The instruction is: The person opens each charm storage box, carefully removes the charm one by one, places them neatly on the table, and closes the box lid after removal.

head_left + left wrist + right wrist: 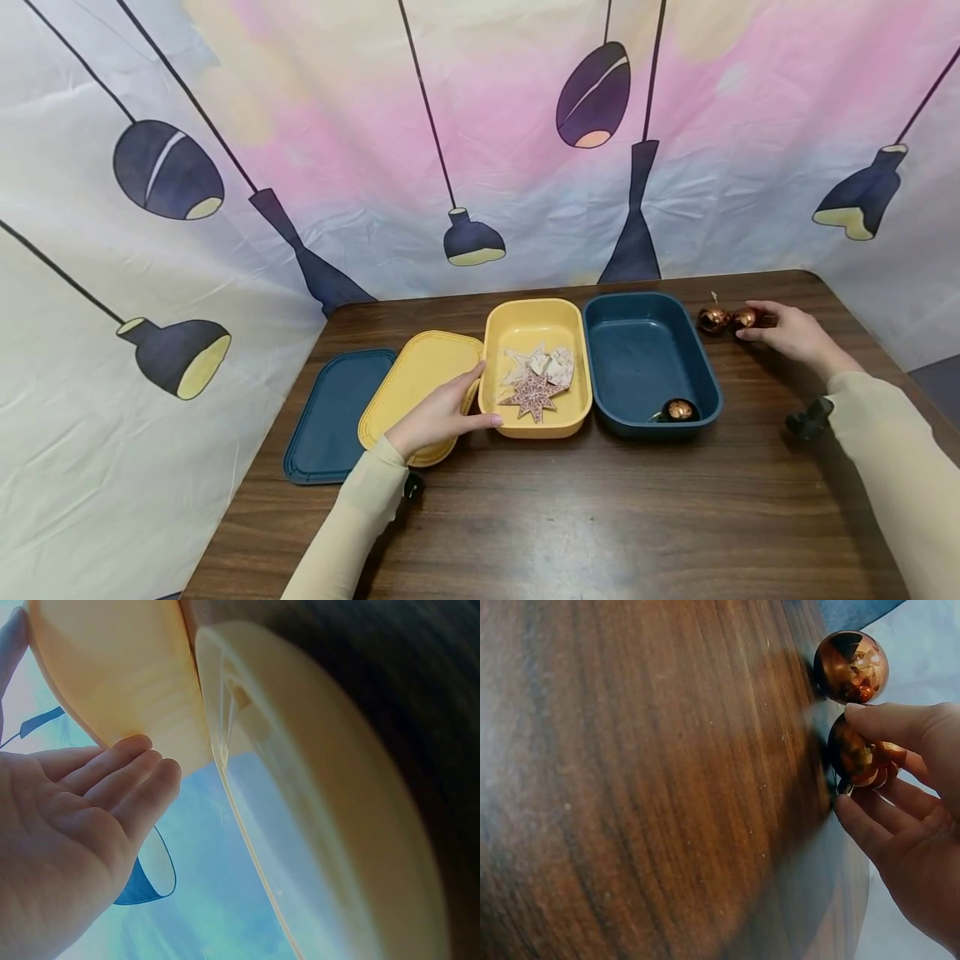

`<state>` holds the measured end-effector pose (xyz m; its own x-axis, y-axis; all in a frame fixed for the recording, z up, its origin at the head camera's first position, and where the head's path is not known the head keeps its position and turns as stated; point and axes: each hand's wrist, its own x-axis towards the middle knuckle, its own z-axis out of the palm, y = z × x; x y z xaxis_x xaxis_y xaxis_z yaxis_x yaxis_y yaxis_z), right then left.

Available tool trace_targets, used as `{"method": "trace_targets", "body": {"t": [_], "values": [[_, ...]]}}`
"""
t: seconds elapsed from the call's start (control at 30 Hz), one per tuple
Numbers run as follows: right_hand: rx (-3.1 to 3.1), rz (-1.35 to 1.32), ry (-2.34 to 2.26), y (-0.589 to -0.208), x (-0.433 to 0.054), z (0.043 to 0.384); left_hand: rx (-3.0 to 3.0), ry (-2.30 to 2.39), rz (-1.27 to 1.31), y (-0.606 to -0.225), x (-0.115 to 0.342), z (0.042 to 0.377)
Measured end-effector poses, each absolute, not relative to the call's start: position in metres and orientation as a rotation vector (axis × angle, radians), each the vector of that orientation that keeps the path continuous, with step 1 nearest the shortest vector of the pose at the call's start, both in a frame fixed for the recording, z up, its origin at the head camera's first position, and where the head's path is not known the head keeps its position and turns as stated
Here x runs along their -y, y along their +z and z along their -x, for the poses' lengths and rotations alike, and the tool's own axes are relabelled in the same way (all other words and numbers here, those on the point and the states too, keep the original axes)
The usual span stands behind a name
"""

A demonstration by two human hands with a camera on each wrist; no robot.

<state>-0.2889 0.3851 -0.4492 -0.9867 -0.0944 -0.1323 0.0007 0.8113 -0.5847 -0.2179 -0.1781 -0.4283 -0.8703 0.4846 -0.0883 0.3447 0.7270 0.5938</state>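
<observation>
Near the table's (600, 517) far right corner, our right hand (797, 333) grips a ball (743, 320), seemingly touching a second ball (714, 320). Our left hand (442, 412), fingers loosely extended, rests against the yellow box (532, 321).

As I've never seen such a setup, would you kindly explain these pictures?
No machine here: a person works with bare hands. The widest picture comes from a camera on the head, the others from one on each wrist. On the table are a blue lid, a yellow lid, a yellow box holding a glittery star and paler pieces, and a blue box holding a coppery ball. The left hand touches the yellow box; the right hand grips a second ball, beside a third ball.
</observation>
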Motion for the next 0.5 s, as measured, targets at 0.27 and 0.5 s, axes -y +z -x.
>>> {"method": "trace_targets", "body": {"t": [0.27, 0.5], "values": [[-2.832, 0.072, -0.935, -0.4487, -0.3846, 0.2893, -2.701, 0.828, -0.660, -0.4289, 0.1787, 0.2190], [-2.824, 0.076, -0.944, -0.4491, -0.3858, 0.2899, -2.702, 0.826, -0.659, -0.4301, 0.1785, 0.2203]]}}
